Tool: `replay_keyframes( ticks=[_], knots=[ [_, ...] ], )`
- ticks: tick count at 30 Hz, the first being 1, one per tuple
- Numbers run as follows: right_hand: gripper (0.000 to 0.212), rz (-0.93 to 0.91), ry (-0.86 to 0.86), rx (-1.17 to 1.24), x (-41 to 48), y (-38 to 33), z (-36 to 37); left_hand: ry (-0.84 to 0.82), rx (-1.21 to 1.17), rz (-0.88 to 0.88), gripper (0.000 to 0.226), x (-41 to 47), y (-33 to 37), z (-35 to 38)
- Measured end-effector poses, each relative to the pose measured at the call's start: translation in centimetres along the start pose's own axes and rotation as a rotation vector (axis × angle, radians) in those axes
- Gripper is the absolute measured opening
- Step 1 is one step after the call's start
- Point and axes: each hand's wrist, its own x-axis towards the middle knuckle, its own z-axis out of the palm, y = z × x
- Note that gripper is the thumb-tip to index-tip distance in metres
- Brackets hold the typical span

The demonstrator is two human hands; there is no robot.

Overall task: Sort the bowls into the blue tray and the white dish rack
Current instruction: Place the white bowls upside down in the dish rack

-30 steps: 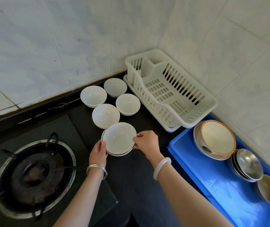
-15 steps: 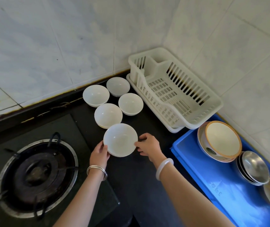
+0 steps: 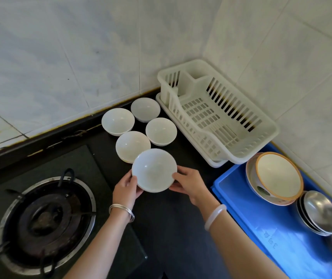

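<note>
Both hands are on one round white ceramic bowl (image 3: 154, 170): my left hand (image 3: 126, 187) cups its left rim, fingers curled under, and my right hand (image 3: 189, 183) grips the right rim with the thumb on the edge. I see the bowl tilted a little toward the camera, over the dark surface (image 3: 173, 222), its far edge overlapping the nearest of four more white bowls (image 3: 133, 146) clustered behind it. Those four sit upright on the surface, close together, between the tiled wall and the white slatted plastic dish rack (image 3: 217, 117), which stands in the corner with nothing in it. Just right of the rack lies the blue plastic tray (image 3: 261, 224). It holds a large cream bowl with an orange rim (image 3: 277, 176) nested in another bowl, a stack of shiny steel bowls (image 3: 320, 212) beside it, and one more bowl cut off by the frame edge. At lower left is a round black gas burner (image 3: 44, 218). A silver bangle (image 3: 121, 210) circles my left wrist, a pale one (image 3: 214, 216) my right.
</note>
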Motion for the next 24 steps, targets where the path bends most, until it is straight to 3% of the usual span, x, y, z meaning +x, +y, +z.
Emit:
replay_keyframes(
  ticks=[5, 10, 14, 18, 24],
  knots=[
    [0.039, -0.136, 0.039, 0.048, 0.0, -5.5, -3.3, -0.115, -0.020, 0.084, 0.033, 1.0, 5.4, 4.5],
    [0.033, -0.210, 0.131, 0.125, 1.7, -11.7, -7.4, -0.201, 0.002, 0.152, 0.014, 3.2, 11.4, 11.7],
    [0.030, -0.236, 0.202, 0.133, 4.5, -15.4, -10.6, -0.266, 0.042, 0.149, 0.027, 5.8, 14.4, 17.6],
    [0.031, -0.194, 0.238, 0.180, 8.3, -17.0, -12.8, -0.314, 0.070, 0.117, 0.026, 9.0, 15.4, 22.6],
    [0.031, -0.143, 0.328, 0.168, 14.4, -17.6, -14.6, -0.293, 0.121, 0.040, 0.031, 13.5, 14.4, 27.6]
  ],
)
